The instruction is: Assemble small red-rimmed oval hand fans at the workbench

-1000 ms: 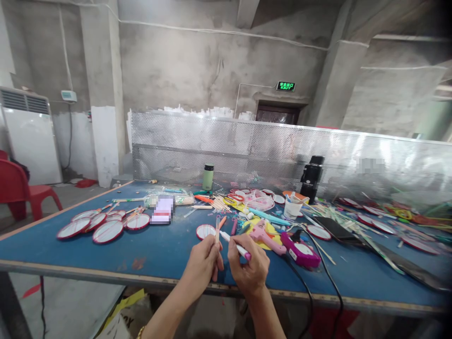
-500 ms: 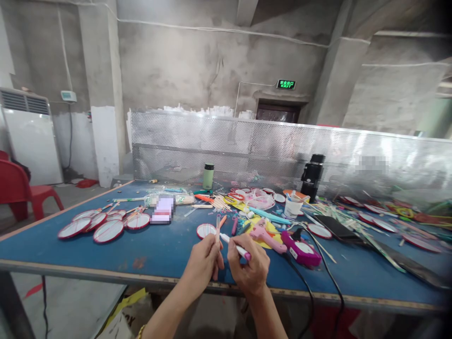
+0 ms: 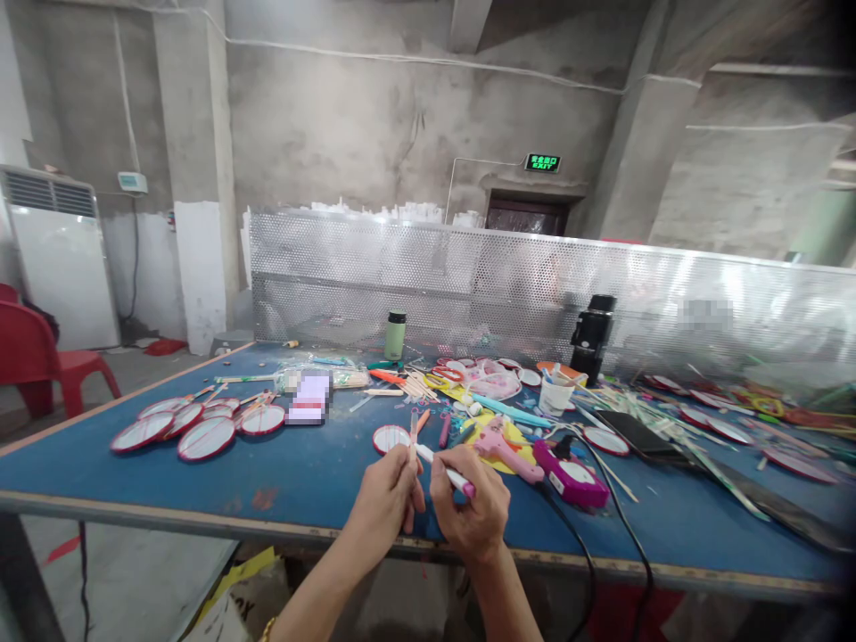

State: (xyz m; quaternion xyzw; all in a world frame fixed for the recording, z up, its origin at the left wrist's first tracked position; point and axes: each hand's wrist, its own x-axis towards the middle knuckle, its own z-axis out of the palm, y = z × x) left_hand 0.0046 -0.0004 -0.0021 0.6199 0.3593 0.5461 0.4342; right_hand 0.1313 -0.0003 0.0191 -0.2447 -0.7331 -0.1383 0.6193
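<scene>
walls [image 3: 348, 125]: bare concrete | exit sign [image 3: 541, 162]: lit green | red chair [image 3: 27, 352], white cooler [image 3: 60, 259]: left | screen [image 3: 468, 285]: perforated metal

Soft, even light, moderately bright; no hard shadows on table [image 3: 300, 473]. Glare on perforated screen [image 3: 468, 276], worst at right. Exit sign [image 3: 541, 163] glows green. Left hand [image 3: 388, 504] and right hand [image 3: 476, 513] sharp. Wide-angle bowing at edges, right corners vignetted, far-right clutter smeared.

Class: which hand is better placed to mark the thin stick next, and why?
The right hand. It grips the white marker, its tip close to the thin stick. The left hand holds that stick upright, so it probably serves best as the steady support.
</scene>
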